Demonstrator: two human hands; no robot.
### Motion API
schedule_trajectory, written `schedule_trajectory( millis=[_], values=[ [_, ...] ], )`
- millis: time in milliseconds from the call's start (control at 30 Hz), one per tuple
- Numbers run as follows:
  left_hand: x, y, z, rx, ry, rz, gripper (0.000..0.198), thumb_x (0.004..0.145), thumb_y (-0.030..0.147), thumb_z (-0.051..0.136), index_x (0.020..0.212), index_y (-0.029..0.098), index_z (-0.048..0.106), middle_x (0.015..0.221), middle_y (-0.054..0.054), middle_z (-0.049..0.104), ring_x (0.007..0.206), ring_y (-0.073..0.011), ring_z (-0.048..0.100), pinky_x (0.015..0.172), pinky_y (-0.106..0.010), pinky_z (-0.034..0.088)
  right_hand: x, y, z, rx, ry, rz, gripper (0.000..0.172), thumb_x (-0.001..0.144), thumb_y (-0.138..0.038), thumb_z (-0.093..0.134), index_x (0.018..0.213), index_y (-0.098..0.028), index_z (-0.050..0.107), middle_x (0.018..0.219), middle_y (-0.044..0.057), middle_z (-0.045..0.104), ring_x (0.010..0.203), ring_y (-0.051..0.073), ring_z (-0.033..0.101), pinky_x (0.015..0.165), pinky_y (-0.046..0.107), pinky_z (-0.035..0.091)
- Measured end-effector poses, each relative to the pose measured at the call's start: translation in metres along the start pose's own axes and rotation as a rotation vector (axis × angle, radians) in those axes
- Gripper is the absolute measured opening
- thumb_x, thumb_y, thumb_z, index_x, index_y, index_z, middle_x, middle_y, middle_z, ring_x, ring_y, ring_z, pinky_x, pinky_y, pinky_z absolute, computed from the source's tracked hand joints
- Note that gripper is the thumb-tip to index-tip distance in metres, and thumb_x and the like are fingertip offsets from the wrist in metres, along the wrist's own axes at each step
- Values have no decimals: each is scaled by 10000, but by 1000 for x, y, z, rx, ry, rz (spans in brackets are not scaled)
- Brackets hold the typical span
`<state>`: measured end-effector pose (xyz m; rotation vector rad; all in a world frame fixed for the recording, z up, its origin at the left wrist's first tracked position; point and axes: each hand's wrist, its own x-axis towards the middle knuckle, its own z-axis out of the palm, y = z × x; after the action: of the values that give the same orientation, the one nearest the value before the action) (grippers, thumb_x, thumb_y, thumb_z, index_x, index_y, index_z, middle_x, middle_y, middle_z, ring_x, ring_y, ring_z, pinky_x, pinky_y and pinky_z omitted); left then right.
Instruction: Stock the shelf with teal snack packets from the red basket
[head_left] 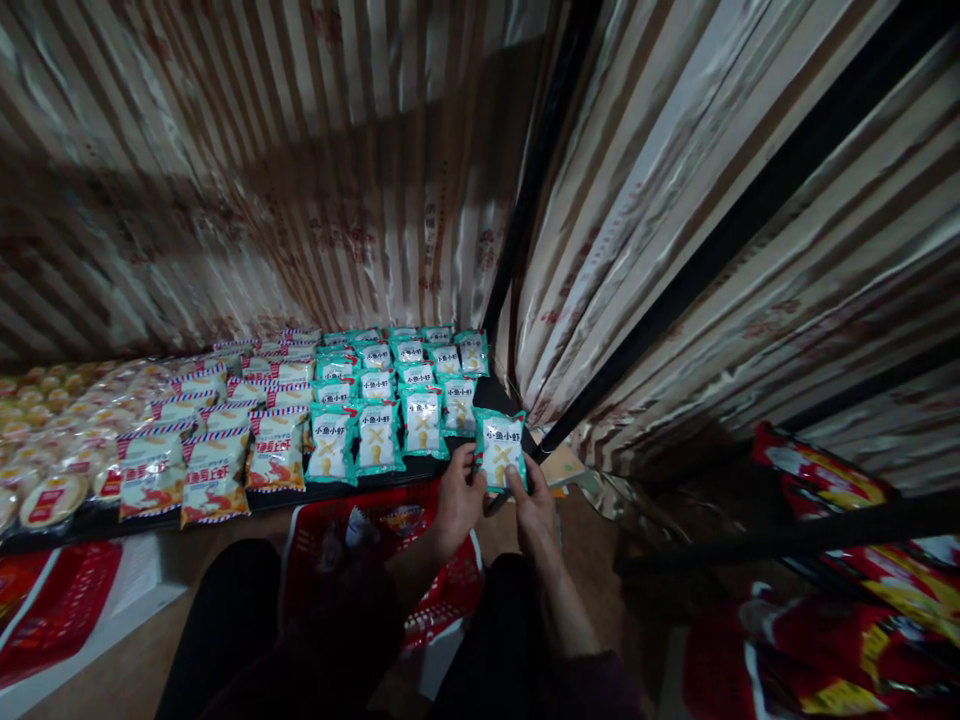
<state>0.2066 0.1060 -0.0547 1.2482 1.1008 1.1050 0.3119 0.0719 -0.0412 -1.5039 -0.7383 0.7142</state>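
Observation:
Between my two hands is a small teal and white snack bag (501,450), upright at the right end of the black shelf (330,494). My right hand (534,505) grips its lower right side, with the thumb across the front. On its left edge are the closed fingers of my left hand (459,495). Rows of matching teal snack bags (380,437) stand just left of it. Beyond them are orange and white snack bags (215,475) with striped edges.
Round wrapped pastries (54,500) fill the shelf's left part. A red basket (300,530) with a few packets sits below, between my legs. Pleated curtains (360,200) hang behind, with a black pole (667,310) slanting at right. Red and yellow packages (877,570) lie at lower right.

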Motion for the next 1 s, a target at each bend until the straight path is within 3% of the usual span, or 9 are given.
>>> schedule_trajectory(
  millis=[267,467,767,1000],
  values=[
    [37,18,17,138,2,0,449,785,120,521,1219,225,574,1236,-68,630,1066,-194,610,1011,-365,439,52,13,2,-48,29,-59,698,710,-611,597,1255,-175,590,1188,101,659,1034,267,605,896,398,487],
    [58,25,26,225,-3,-30,451,783,134,530,1222,219,582,1211,-72,648,1046,-199,616,1019,-360,421,84,25,3,-41,50,-80,656,718,-571,602,1247,-182,603,1164,88,668,1040,263,606,898,412,489],
    [80,23,38,300,13,-17,444,794,114,488,1219,205,579,1217,-94,638,1045,-211,617,998,-371,433,108,32,8,-2,69,-70,631,721,-537,593,1249,-192,602,1168,79,664,978,242,618,818,381,523],
    [88,30,45,288,41,-23,455,762,81,494,1194,183,595,1217,-105,633,1152,-230,568,1065,-377,378,119,28,14,-125,101,-99,624,749,-540,528,1256,-182,596,1165,99,665,1047,270,601,918,425,470]
  ],
)
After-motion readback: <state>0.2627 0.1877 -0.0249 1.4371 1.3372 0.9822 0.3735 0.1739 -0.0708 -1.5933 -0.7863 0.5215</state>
